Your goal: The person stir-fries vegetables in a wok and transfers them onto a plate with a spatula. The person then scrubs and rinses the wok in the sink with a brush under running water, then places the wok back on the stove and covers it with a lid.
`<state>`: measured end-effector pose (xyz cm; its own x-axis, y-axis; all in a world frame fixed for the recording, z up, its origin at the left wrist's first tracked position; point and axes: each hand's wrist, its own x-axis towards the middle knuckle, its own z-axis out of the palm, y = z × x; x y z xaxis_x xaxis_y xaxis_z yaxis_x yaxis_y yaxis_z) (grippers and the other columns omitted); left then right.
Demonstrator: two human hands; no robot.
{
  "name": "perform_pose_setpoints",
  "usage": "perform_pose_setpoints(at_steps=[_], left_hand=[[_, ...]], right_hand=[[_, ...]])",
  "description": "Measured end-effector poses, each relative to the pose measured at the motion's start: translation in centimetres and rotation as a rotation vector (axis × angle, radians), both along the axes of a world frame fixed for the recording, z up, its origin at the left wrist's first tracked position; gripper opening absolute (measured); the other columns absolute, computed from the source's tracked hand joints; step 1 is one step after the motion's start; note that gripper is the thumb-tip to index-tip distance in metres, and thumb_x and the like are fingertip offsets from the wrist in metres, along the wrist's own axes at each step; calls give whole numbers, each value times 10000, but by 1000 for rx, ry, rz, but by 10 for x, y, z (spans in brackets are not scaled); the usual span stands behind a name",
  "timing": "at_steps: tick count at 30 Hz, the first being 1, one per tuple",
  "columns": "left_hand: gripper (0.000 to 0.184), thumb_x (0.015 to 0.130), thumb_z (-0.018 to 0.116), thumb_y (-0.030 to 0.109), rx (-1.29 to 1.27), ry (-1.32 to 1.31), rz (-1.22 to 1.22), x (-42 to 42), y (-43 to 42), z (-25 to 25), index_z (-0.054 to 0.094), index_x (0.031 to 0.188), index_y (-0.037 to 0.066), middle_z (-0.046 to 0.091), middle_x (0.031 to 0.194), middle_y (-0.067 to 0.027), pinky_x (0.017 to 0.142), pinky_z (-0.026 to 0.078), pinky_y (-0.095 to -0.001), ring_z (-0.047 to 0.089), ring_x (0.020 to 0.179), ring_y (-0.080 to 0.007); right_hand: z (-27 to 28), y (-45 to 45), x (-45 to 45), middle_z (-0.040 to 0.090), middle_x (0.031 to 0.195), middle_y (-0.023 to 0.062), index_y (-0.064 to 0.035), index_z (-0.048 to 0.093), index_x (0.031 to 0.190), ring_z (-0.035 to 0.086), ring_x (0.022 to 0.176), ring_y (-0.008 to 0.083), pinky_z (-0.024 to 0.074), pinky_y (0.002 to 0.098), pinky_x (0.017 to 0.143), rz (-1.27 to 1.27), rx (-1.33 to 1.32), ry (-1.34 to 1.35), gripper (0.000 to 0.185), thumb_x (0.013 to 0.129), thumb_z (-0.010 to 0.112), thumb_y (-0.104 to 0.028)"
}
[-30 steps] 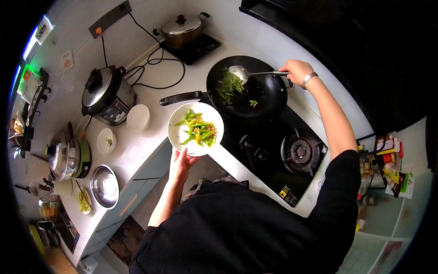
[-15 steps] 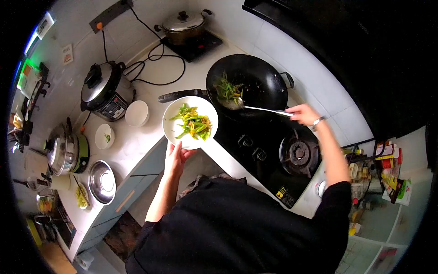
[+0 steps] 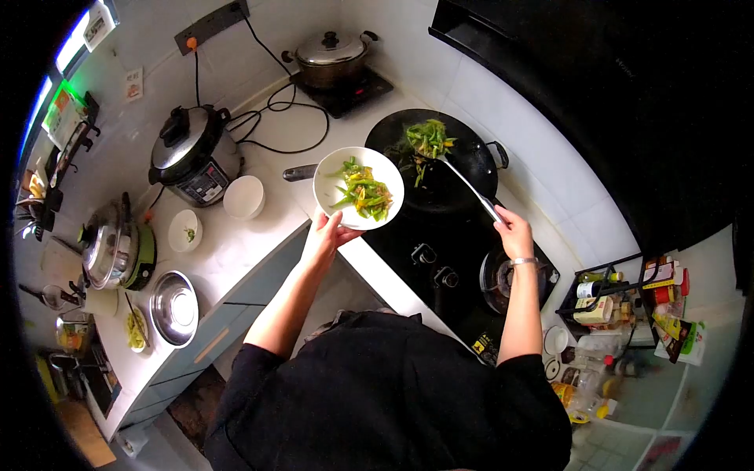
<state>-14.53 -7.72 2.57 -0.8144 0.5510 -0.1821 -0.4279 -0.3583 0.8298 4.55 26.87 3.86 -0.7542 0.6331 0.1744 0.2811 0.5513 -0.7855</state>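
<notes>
My left hand [image 3: 330,234] grips the near rim of a white plate [image 3: 330,171], thumb on top. Cooked green pepper strips [image 3: 363,193] with yellowish bits lie on the plate. My right hand [image 3: 514,233] is closed round the handle of a spatula [image 3: 473,190]. A heap of green strips [image 3: 430,140] rides on the spatula's head, over the black wok [image 3: 470,154]. More strips sit in the wok below it, partly hidden. The plate is held just left of the wok and covers part of the wok's handle [image 3: 300,173].
A pressure cooker [image 3: 194,157], white bowls [image 3: 244,197] and a metal bowl [image 3: 173,308] stand on the left counter. A lidded pot [image 3: 331,59] is on a hot plate at the back. Bottles and seasonings [image 3: 601,306] crowd the right side. The range hood [image 3: 565,78] overhangs the right.
The spatula has come up out of the wok's left side with a load of strips. My right hand has moved down and slightly left; the plate has shifted right and up.
</notes>
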Motion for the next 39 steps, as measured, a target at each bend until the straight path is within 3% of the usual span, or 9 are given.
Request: perform_pose_setpoints(at_steps=[7, 14, 19, 22, 26, 27, 30, 34, 39], left_hand=[[414, 931, 417, 121, 57, -34, -84, -11, 68, -17, 245, 1307, 104, 535, 1117, -148, 698, 573, -345, 651, 780, -234], [375, 943, 405, 122, 233, -83, -196, 0, 105, -22, 254, 1287, 117, 522, 1159, -138, 711, 569, -354, 647, 830, -270], [382, 950, 399, 136, 234, -112, -238, 6, 102, -26, 241, 1298, 131, 492, 1204, -147, 734, 561, -353, 634, 896, -297], [393, 953, 396, 147, 237, -94, -253, 8, 97, -28, 231, 1310, 143, 476, 1223, -150, 736, 558, -348, 627, 920, -298], [410, 952, 401, 157, 265, -77, -221, 11, 85, -28, 228, 1323, 150, 467, 1236, -152, 750, 549, -352, 621, 940, -300], [410, 952, 401, 157, 257, -77, -222, 13, 78, -30, 228, 1323, 150, 467, 1236, -152, 750, 549, -352, 621, 940, -300], [434, 940, 423, 165, 243, -152, -166, 18, 47, -41, 236, 1330, 125, 460, 1248, -150, 807, 526, -402, 597, 991, -306], [433, 940, 426, 161, 181, -174, -133, 31, -8, -55, 248, 1328, 91, 465, 1235, -158, 830, 517, -443, 591, 1001, -294], [418, 942, 421, 159, 71, -140, -9, 49, -54, -50, 260, 1322, 90, 488, 1204, -156, 776, 550, -401, 610, 962, -275]], right_hand=[[120, -77, 58, 585, 858, 111, -59, 624, 1076, 580, 758, 238, 456, 299, 706, -106, 295, -78, 362, 722, 618, 14], [119, -129, 79, 578, 902, 61, -141, 647, 1047, 586, 772, 247, 475, 343, 662, -123, 652, -82, 344, 722, 628, -30], [117, -136, 82, 572, 892, 61, -130, 653, 1037, 582, 766, 238, 476, 336, 661, -181, 805, -3, 345, 710, 635, -21], [118, -131, 84, 575, 895, 98, -68, 640, 1052, 577, 788, 246, 465, 293, 707, -214, 595, 59, 333, 730, 623, 17], [110, -83, 86, 602, 984, 50, -42, 609, 1120, 550, 849, 117, 437, 244, 780, -191, 148, 35, 366, 767, 583, 53], [114, -72, 79, 624, 926, 80, -37, 607, 1111, 563, 810, 136, 449, 264, 741, -153, 149, 69, 350, 767, 578, 20], [134, -26, 66, 667, 915, 113, -57, 610, 1118, 592, 765, 145, 457, 260, 719, -76, 151, -247, 346, 777, 600, -1], [167, 23, 16, 671, 896, 129, -82, 680, 973, 630, 787, 219, 477, 321, 747, 48, 329, -809, 226, 750, 652, -97], [154, 55, -65, 668, 909, 137, -91, 691, 939, 637, 837, 241, 487, 335, 781, 160, 412, -806, 223, 718, 667, -110]])
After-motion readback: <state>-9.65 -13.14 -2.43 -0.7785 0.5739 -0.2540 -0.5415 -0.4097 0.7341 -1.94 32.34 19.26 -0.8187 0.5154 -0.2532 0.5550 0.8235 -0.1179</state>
